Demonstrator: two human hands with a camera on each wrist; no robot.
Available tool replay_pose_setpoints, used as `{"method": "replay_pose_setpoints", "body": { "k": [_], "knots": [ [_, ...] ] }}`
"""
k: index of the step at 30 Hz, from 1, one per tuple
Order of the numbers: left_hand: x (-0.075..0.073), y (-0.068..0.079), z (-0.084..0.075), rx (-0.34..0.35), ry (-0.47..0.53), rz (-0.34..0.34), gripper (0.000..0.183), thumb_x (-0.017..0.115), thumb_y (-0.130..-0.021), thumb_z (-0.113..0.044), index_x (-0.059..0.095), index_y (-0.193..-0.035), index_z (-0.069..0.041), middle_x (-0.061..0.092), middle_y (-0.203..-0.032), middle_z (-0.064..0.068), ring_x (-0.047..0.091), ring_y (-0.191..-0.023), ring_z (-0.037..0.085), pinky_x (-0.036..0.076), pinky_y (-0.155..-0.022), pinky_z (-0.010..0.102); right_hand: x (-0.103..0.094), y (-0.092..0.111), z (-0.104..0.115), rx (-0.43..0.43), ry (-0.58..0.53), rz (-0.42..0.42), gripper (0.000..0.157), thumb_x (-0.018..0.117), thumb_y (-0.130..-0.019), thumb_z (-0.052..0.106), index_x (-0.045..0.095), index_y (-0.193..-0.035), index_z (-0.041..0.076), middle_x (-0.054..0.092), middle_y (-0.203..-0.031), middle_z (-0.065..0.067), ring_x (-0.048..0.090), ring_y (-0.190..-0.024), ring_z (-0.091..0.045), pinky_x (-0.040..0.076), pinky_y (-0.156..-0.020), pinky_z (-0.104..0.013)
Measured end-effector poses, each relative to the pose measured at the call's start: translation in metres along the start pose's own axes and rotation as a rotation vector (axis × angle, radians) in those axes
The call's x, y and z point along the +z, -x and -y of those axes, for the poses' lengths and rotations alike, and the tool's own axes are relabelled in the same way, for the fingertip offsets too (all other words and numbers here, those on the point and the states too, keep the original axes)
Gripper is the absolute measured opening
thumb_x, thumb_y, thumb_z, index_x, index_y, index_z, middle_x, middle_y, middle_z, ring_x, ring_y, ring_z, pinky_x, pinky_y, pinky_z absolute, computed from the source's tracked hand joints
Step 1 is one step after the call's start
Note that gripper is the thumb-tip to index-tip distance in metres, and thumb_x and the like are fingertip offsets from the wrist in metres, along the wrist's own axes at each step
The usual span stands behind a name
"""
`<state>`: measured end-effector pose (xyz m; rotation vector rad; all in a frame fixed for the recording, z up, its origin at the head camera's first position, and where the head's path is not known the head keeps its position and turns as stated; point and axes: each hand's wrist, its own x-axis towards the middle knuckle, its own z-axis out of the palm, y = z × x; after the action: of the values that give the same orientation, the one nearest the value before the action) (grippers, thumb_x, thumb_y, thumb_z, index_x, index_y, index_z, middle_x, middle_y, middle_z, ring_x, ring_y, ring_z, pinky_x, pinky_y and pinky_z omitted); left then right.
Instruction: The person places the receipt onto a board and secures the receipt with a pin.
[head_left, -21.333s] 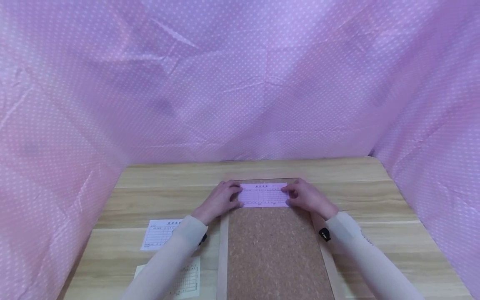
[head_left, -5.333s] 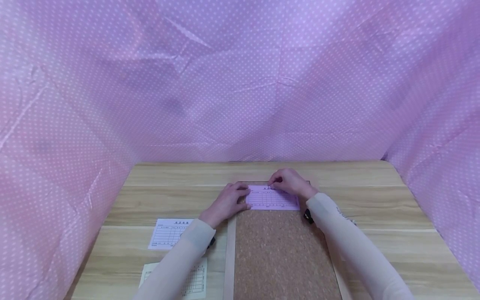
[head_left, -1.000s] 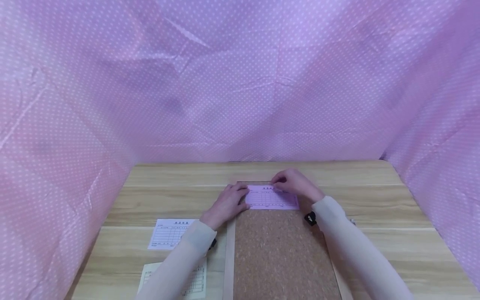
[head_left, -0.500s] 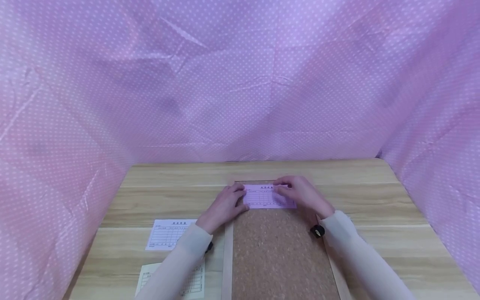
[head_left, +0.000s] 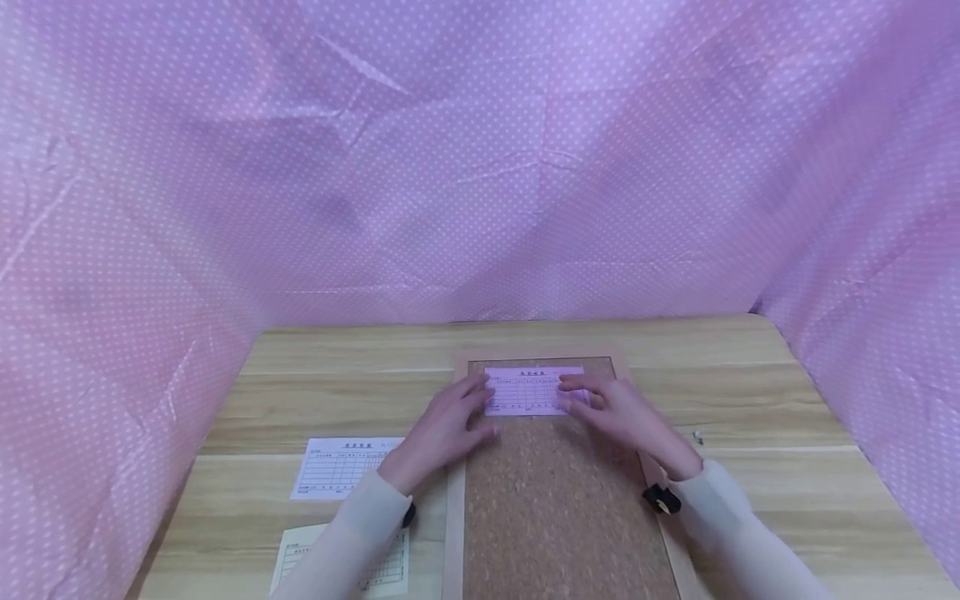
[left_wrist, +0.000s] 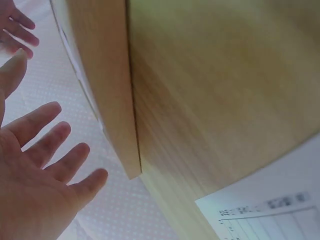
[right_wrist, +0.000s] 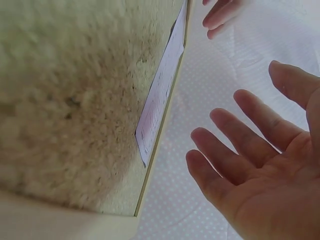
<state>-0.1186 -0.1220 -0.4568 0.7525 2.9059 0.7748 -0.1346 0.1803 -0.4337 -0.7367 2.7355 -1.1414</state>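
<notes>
A pink printed form slip (head_left: 525, 398) lies near the far end of the wood-framed cork board (head_left: 562, 508). Over its left end is my left hand (head_left: 446, 425), fingers spread and holding nothing. My right hand (head_left: 618, 412) hovers at the slip's right end, its fingers loosely extended and partly covering that end. Both wrist views show bare palms, the left hand (left_wrist: 45, 175) and the right hand (right_wrist: 260, 165) apart from the board. In the right wrist view the slip (right_wrist: 160, 95) lies along the board's edge. Whether a pin holds it is too small to tell.
A white form slip (head_left: 337, 467) lies on the wooden table (head_left: 360, 354) left of the board. Below it is a pale yellow form slip (head_left: 300, 542), partly under my left sleeve. Tiny whitish objects (head_left: 698, 437) sit right of the board. Pink dotted cloth (head_left: 480, 208) surrounds the table.
My right hand, earlier pinching at the slip's top edge, has relaxed its fingers and drawn back to the right. My left hand has loosened and shifted slightly. The pink slip stays in place.
</notes>
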Motion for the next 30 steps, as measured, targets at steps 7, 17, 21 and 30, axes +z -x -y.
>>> {"method": "replay_pose_setpoints", "body": {
  "k": [7, 17, 21, 30],
  "knots": [
    [-0.001, 0.017, -0.007, 0.040, -0.019, -0.038, 0.069, 0.077, -0.092, -0.042, 0.056, -0.146, -0.004, 0.043, -0.160, 0.014, 0.037, -0.149, 0.034, 0.026, -0.120, 0.058, -0.005, 0.026, 0.002, -0.023, 0.011, -0.012, 0.036, 0.070, -0.100, 0.023, 0.070, -0.129, 0.003, 0.068, -0.133, -0.016, 0.060, -0.127, -0.041, 0.047, -0.103, -0.062],
    [-0.004, 0.044, -0.015, 0.006, -0.054, -0.047, 0.083, 0.075, -0.089, -0.056, 0.050, -0.153, -0.009, 0.041, -0.162, 0.010, 0.031, -0.151, 0.040, 0.018, -0.119, 0.067, -0.011, 0.058, 0.001, -0.028, 0.034, -0.034, 0.042, 0.071, -0.100, 0.027, 0.066, -0.134, 0.003, 0.057, -0.147, -0.019, 0.055, -0.134, -0.040, 0.044, -0.107, -0.058],
    [-0.004, 0.055, -0.016, 0.038, -0.087, -0.095, 0.085, 0.075, -0.088, -0.058, 0.051, -0.152, -0.008, 0.045, -0.159, 0.012, 0.033, -0.149, 0.042, 0.021, -0.117, 0.068, -0.011, 0.069, -0.002, -0.042, 0.117, -0.058, 0.047, 0.073, -0.098, 0.022, 0.063, -0.138, -0.002, 0.058, -0.145, -0.021, 0.056, -0.132, -0.041, 0.044, -0.106, -0.058],
    [-0.002, 0.078, -0.010, 0.063, -0.176, -0.163, 0.082, 0.071, -0.088, -0.063, 0.057, -0.147, -0.008, 0.047, -0.158, 0.010, 0.038, -0.147, 0.042, 0.025, -0.116, 0.067, -0.011, 0.096, -0.016, -0.096, 0.264, -0.083, 0.050, 0.074, -0.097, 0.025, 0.064, -0.135, -0.005, 0.055, -0.145, -0.027, 0.055, -0.130, -0.047, 0.044, -0.104, -0.061]
  ]
}}
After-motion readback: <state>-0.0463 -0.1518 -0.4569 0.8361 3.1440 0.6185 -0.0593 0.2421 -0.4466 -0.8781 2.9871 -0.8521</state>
